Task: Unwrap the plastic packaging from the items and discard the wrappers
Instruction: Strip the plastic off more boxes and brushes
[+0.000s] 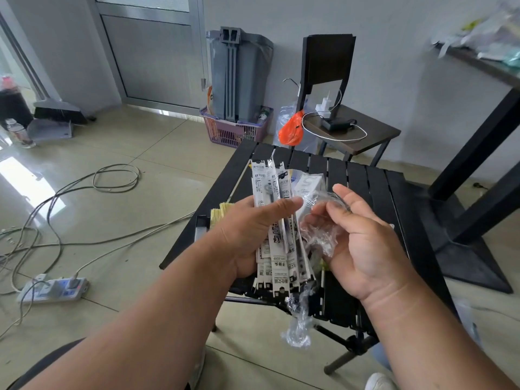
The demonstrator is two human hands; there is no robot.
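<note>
My left hand (247, 235) grips a bundle of long white and black packaged pens (277, 243), held over the black slatted folding table (365, 190). My right hand (363, 240) holds crumpled clear plastic wrap (318, 229) in its palm and fingers, close beside the bundle. A tail of clear wrap (299, 322) hangs down from the bottom of the bundle. A small white box (308, 187) shows behind the wrap; whether it lies on the table or is held, I cannot tell.
Yellow strips (221, 212) lie at the table's left edge. Behind stand a dark chair (351, 128) with a charger, an orange bag (291, 128) and a purple basket (233, 130). Cables and a power strip (53, 288) lie on the floor to the left.
</note>
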